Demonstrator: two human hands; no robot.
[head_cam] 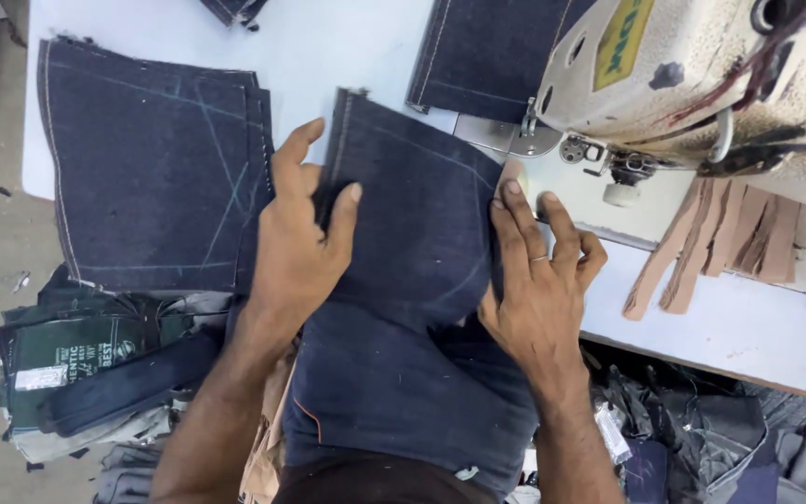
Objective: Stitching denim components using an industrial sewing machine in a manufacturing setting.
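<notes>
Left hand (300, 233): flat, fingers spread, pressing dark blue denim panel (412, 224).
Right hand (538, 275): flat, unclenched, on the panel's right edge.
Nearby: cream sewing machine (692, 75).

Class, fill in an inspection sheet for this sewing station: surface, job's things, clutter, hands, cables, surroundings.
Surface: white table, partly covered by cloth.
Job's things: dark denim piece under both hands; stack of denim panels to its left; sewing machine at right.
Clutter: brown paper strips beside the machine.
Hands: left hand and right hand press flat on the denim piece.
Cables: nothing seen.
Surroundings: folded fabric pile and scraps on the floor.
</notes>
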